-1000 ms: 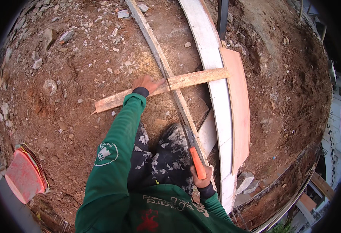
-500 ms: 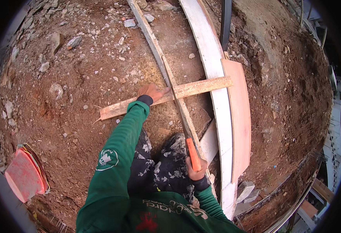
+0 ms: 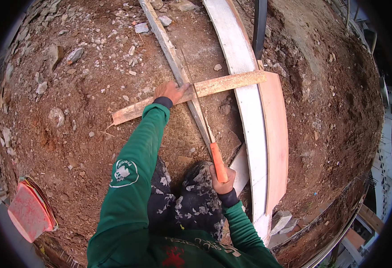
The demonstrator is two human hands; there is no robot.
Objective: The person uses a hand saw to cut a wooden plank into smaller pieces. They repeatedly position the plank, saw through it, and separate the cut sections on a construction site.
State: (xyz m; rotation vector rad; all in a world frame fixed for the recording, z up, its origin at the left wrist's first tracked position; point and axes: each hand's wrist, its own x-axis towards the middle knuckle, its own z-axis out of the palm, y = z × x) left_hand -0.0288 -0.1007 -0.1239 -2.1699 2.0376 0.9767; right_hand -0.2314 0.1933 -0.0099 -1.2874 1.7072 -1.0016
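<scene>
My right hand (image 3: 222, 180) is closed round the orange handle of a handsaw (image 3: 219, 161). Its thin blade points away from me and crosses a short wooden strip (image 3: 229, 83), just right of my left hand (image 3: 171, 92). That hand grips the strip and presses it down, its thumb close to the blade. The strip lies crosswise over a long narrow batten (image 3: 165, 40), and its right end rests on a white board (image 3: 243, 67). Whether the blade has cut into the strip is too small to tell.
A reddish plywood piece (image 3: 275, 143) lies along the white board's right side. Beyond it stands a dark metal post (image 3: 260, 27). Stones (image 3: 75, 55) and rubble litter the brown soil. At the lower left is a red plastic container (image 3: 29, 213). Concrete chunks (image 3: 280, 221) sit lower right.
My right hand has pushed the saw forward, away from my body, so more blade shows beyond the strip. The left hand stays on the strip. The whole view has shifted slightly.
</scene>
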